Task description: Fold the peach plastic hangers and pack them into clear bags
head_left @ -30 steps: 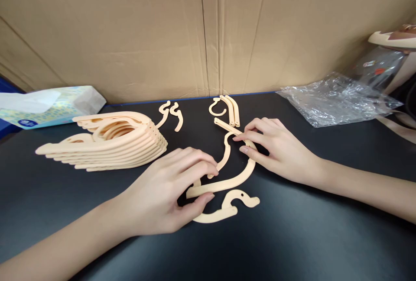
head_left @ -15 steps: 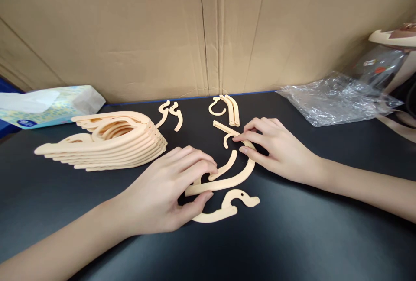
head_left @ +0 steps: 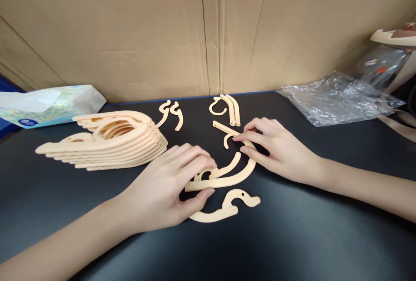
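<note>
curving in wide arc: slim, plain cream pc (head_left: 227, 181) w/ smooth edges

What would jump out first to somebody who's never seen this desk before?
Probably the layered stack of beige pieces at left on the black table. Then the left hand and right hand, both at the slim curved pieces near the centre. Crumpled clear plastic glints at back right.
</note>
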A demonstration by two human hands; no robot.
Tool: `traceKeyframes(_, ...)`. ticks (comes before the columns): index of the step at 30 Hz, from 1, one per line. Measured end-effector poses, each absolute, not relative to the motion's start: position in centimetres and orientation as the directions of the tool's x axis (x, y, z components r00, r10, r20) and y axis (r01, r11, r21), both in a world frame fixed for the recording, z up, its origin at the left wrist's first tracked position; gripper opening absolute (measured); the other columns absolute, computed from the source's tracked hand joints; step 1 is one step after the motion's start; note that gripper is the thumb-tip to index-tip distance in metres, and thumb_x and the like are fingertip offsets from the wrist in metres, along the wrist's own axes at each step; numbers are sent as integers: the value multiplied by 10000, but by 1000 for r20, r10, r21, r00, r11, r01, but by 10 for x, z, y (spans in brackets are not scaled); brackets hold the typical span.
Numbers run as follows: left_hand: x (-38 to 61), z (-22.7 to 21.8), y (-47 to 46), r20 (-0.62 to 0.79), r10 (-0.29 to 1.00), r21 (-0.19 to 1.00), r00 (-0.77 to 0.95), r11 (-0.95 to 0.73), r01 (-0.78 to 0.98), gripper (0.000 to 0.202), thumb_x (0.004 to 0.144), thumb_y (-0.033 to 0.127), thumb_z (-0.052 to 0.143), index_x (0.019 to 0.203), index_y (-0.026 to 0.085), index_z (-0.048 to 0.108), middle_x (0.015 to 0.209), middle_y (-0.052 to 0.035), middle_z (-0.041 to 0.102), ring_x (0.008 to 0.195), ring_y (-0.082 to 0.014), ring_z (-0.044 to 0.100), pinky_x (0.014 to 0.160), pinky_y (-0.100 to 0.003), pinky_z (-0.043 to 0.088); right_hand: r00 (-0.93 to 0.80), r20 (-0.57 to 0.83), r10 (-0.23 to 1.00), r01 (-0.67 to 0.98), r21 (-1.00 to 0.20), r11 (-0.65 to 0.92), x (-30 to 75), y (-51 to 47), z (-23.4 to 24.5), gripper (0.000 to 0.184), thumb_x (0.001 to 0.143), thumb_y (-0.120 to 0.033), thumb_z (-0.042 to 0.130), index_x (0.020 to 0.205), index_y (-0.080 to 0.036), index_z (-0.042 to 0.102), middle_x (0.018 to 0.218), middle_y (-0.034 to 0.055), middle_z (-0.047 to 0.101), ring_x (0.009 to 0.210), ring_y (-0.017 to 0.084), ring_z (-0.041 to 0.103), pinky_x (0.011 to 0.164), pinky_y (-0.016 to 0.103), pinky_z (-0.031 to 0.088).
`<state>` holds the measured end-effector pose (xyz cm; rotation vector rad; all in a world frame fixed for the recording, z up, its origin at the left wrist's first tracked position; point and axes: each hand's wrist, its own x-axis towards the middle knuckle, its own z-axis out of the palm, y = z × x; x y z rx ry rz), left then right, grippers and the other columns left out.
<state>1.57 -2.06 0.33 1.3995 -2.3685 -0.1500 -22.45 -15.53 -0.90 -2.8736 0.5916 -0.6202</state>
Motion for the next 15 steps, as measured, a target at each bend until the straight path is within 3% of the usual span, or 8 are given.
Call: traceKeyframes(15,16,1,-24,324,-834,268,-447,534,-802,159,992,173,487,1120,205,576,1117,-41,649,948,-183,596,791,-309,453,849,358,-390,-310,-262,-914,-224,-155,-8,277,1012,-268,494,1206,-180,670,1049,99,627,966,232,580,904,429,481)
